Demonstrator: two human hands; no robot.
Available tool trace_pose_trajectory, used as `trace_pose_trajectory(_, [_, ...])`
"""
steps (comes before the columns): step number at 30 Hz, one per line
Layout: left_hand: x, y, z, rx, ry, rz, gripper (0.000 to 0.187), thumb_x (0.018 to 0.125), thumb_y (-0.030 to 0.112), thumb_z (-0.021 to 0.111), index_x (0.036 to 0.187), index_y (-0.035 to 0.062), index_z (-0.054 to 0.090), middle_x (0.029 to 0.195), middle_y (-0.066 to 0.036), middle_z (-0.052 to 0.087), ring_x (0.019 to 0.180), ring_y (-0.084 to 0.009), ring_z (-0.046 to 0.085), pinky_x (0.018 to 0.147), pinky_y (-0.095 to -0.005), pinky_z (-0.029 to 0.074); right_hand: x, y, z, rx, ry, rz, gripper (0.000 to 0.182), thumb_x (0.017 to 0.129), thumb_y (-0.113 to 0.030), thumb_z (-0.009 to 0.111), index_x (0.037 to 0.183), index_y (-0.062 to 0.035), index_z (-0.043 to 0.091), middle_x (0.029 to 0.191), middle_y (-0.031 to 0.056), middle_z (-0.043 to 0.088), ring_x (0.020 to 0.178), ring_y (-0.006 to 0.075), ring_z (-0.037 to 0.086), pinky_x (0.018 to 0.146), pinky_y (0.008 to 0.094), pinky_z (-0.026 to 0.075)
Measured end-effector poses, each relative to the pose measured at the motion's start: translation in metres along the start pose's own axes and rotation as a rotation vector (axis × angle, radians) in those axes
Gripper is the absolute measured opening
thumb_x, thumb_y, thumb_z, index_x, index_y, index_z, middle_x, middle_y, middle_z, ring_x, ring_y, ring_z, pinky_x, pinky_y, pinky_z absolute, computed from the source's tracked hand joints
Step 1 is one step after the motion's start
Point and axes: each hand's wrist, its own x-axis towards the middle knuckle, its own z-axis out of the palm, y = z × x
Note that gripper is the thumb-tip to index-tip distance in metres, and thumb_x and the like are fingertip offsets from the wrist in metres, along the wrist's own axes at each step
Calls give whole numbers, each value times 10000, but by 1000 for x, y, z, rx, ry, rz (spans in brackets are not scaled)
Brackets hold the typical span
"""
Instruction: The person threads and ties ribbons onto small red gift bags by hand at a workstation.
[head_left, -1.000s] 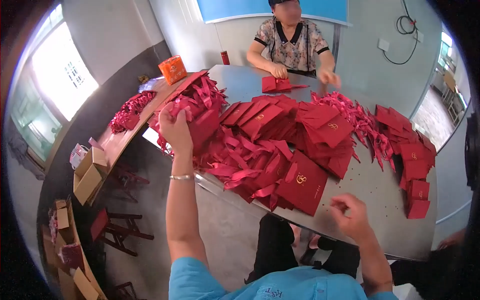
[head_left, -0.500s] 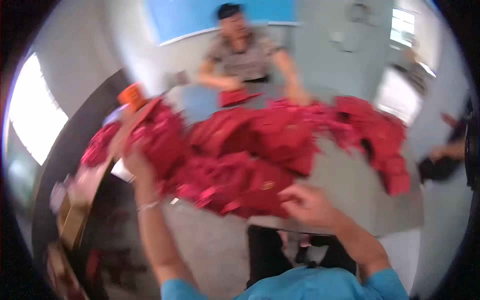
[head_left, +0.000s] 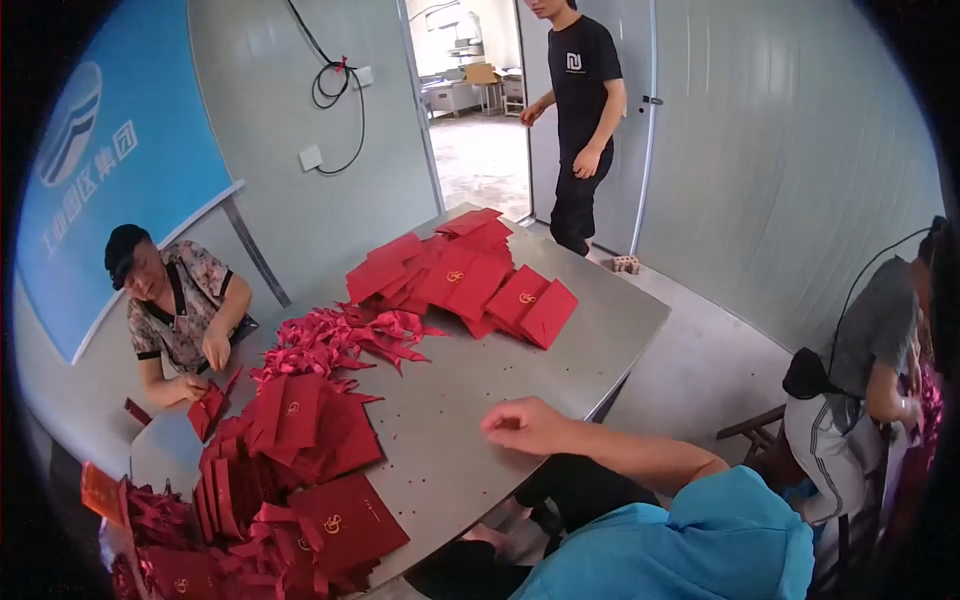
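My right hand (head_left: 525, 425) is over the near edge of the grey table (head_left: 450, 400), its fingers curled round towards the thumb and nothing visible in them. My left hand is out of view. To the lower left lie dark red cards or bags with gold marks (head_left: 345, 520). More red folded pieces (head_left: 465, 275) form a heap at the far side. Between these heaps is a tangle of shiny pink-red ribbons (head_left: 325, 340). Small dark specks dot the tabletop.
Across the table a seated person (head_left: 185, 310) handles a red piece. Another person in black (head_left: 580, 110) stands by the open doorway. At the far right a person in grey (head_left: 870, 330) bends over red material. An orange container (head_left: 102, 492) stands lower left.
The view has swung to the right, bringing the doorway and the standing person into sight. My left hand has left the view. My right hand stays curled above the table edge.
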Motion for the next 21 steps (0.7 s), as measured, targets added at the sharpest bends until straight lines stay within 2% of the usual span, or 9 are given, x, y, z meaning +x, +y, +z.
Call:
trace_pose_trajectory(4, [5,1,-17,189,-116,204,359,935,253,525,1133,-43,571,1042,-227,623,941,-316,610,865,-384,478,-5,5,-31,73,94,246,123,844,-83,647,961,-46,648,825,3,624,733,76,570,676,233,486])
trace_pose_trajectory(7, [-28,70,-57,262,-145,363,386,956,281,501,1197,-14,562,1089,-216,625,982,-299,617,906,-372,465,-4,52,-41,-195,285,32,91,842,-53,628,926,-20,643,795,8,630,707,78,586,627,239,487])
trace_pose_trajectory(8, [-47,129,-81,-19,-306,274,381,940,272,546,1186,-18,562,1102,-202,624,1011,-293,606,904,-361,471,-1,58,-44,-246,339,-28,85,839,-43,624,916,-12,641,782,12,634,692,82,592,610,241,487])
trace_pose_trajectory(9, [-65,142,-80,-64,-293,290,359,921,223,587,1184,-20,563,1095,-151,635,1030,-255,597,910,-350,470,-2,70,-43,-227,307,-34,85,839,-43,624,916,-12,641,782,12,634,692,82,592,610,241,487])
trace_pose_trajectory(10, [-87,190,-98,-447,-452,101,310,910,165,602,1161,-16,580,1090,-105,636,1042,-210,582,914,-327,466,-3,84,-42,-163,297,25,84,831,-40,625,908,-7,641,761,23,635,675,86,595,601,243,487])
trace_pose_trajectory(13, [-145,311,-149,-860,-634,20,185,897,43,570,1054,-45,617,1007,-126,652,947,-218,612,866,-344,492,-2,80,-38,-200,303,44,85,818,-36,630,895,-1,640,732,45,636,645,88,597,585,244,482])
trace_pose_trajectory(15, [-175,369,-172,-1160,-712,44,171,850,-18,566,1007,-66,614,960,-146,660,899,-247,629,809,-379,505,-2,67,-39,-299,320,2,86,812,-35,633,890,1,640,724,56,637,633,88,595,578,243,478])
trace_pose_trajectory(19, [-189,443,-197,-1613,-1015,327,223,761,-34,608,980,-75,604,1012,-206,646,909,-320,636,792,-380,486,-1,61,-37,-338,296,-35,81,812,-37,633,886,-7,642,717,48,638,592,81,578,535,245,455])
trace_pose_trajectory(21, [-184,477,-207,-1933,-1290,336,217,850,86,572,997,-73,587,987,-268,633,944,-371,613,882,-479,454,-2,69,-39,-368,301,-70,78,809,-34,633,884,-11,642,717,45,637,578,83,572,523,246,447])
